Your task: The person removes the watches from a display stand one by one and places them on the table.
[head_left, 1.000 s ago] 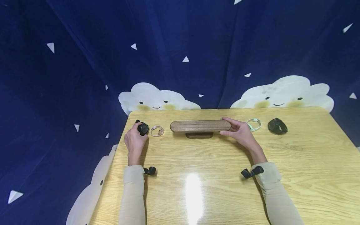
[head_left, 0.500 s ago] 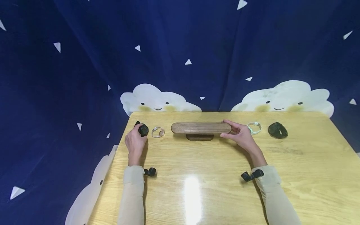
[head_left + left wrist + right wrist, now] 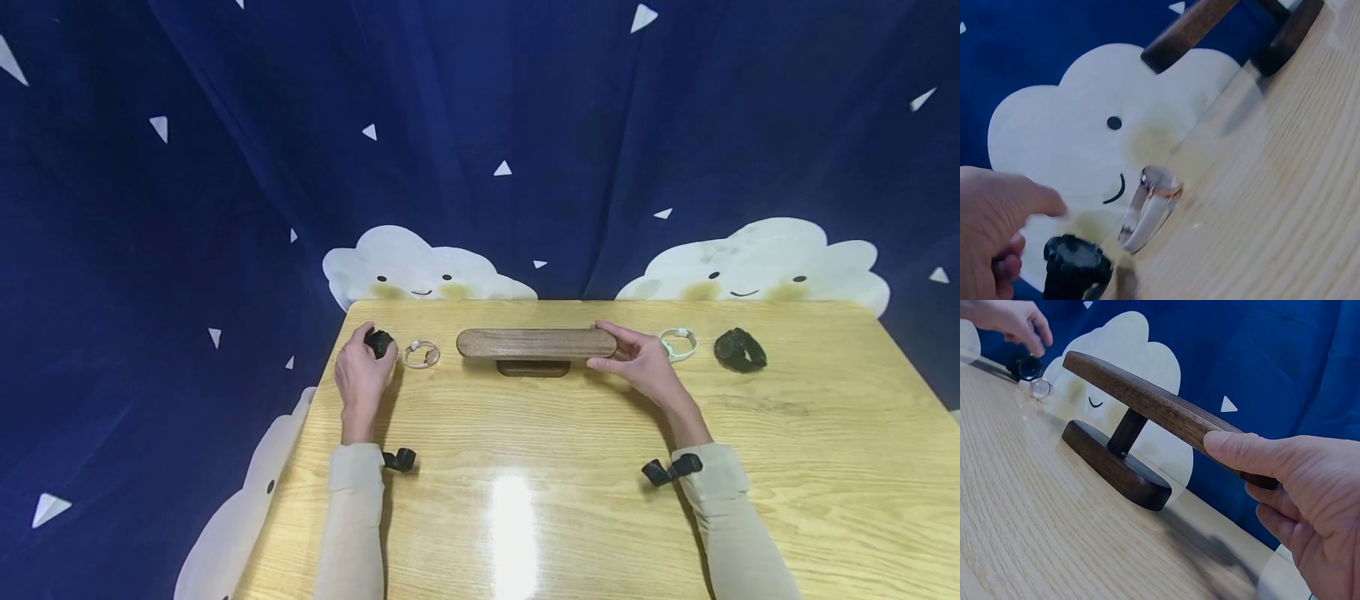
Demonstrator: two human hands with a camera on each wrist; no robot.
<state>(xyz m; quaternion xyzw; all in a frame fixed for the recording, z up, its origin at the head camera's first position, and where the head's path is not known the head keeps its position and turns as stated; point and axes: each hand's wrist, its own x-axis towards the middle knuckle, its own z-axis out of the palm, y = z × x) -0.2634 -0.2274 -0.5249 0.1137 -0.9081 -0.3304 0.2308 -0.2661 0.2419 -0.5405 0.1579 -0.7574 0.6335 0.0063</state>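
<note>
A dark wooden T-shaped watch stand (image 3: 536, 342) stands at the back of the table, a long rounded bar on a short post and base (image 3: 1116, 465). My right hand (image 3: 647, 365) grips the bar's right end, thumb in front and fingers behind. Toward the table's left corner, my left hand (image 3: 362, 371) hovers by a black watch (image 3: 1077, 262). Its index finger is extended, and a gap shows between the fingers and the watch in the wrist views. A light-banded watch with a rose-gold case (image 3: 1159, 181) lies just right of the black one.
Right of the stand lie a mint-green watch (image 3: 681, 332) and, farther right, another black watch (image 3: 738, 350). A dark blue curtain (image 3: 450, 125) with white clouds hangs behind the wooden table (image 3: 600, 517). Black camera straps circle both wrists.
My left hand's fingers have come off the black watch, which they touched earlier. My right hand keeps its grip on the stand. The head view has tilted slightly upward.
</note>
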